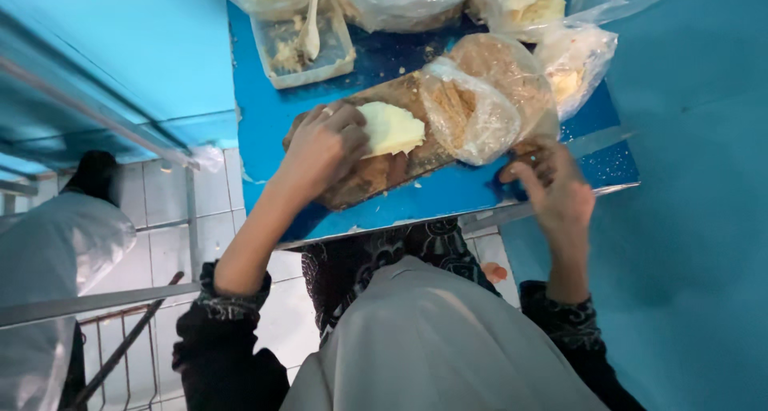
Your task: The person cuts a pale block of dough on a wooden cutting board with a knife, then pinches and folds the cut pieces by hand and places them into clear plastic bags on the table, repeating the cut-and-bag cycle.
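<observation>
1. Your left hand (324, 143) lies on the wooden board (376, 175) with the fingers curled. It holds down a pale, flat piece of dough (390, 129), which sticks out from under the fingers toward your right hand.

2. Your right hand (552, 189) is at the near end of the board, well apart from the left one. Its fingers are bent and touch the board edge, just below a clear plastic bag (480, 99) with brown crumbs inside. I cannot tell if these fingers pinch the bag or only rest there.

3. Beyond your left hand, a clear plastic tub (308, 55) stands on the blue table (264, 131), with a pale spoon (310, 27) inside. More filled bags (528, 3) lie further away, past the crumb bag.

4. The step in hand seems to be shaping or pressing the dough on the board, while the other hand steadies the board.

5. The next move, I judge, calls for a gentle grip. The dough looks soft and can tear, and the crumb bag lies just beside it, so the right hand needs care not to spill it.
</observation>
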Motion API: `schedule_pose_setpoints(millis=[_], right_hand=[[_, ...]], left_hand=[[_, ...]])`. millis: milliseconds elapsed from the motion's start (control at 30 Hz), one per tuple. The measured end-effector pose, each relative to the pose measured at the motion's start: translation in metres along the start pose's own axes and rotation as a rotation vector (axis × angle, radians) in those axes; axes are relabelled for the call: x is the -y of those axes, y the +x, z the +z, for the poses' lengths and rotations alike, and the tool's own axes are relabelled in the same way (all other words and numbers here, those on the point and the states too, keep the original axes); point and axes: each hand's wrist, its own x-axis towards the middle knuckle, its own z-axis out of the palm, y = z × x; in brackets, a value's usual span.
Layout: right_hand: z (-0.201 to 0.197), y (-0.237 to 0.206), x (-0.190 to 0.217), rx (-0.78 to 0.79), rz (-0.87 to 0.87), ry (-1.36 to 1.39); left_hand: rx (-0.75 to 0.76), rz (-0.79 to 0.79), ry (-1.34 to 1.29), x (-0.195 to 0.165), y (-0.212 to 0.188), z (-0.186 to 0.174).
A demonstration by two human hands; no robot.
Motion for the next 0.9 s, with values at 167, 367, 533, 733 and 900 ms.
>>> schedule_pose_setpoints(millis=[167,367,533,733,900], right_hand=[[0.023,-0.017,-0.006,-0.068,0.025,-0.282],[0.022,-0.017,-0.008,-0.069,0.006,-0.501],[0.023,-0.031,0.005,-0.111,-0.046,-0.477],[0.006,-0.06,0.008,-0.074,0.294,0.118],[-0.017,-0.079,-0.004,-0.252,0.115,0.297]], left_hand=[[-0.118,-0.033,-0.001,-0.009,-0.033,-0.005],[-0.133,0.014,0.114,-0.008,-0.043,-0.008],[-0.144,0.004,0.165,-0.001,-0.065,-0.005],[-0.182,-0.048,-0.036,-0.002,-0.089,-0.02],[-0.288,-0.389,-0.323,-0.022,-0.07,-0.032]])
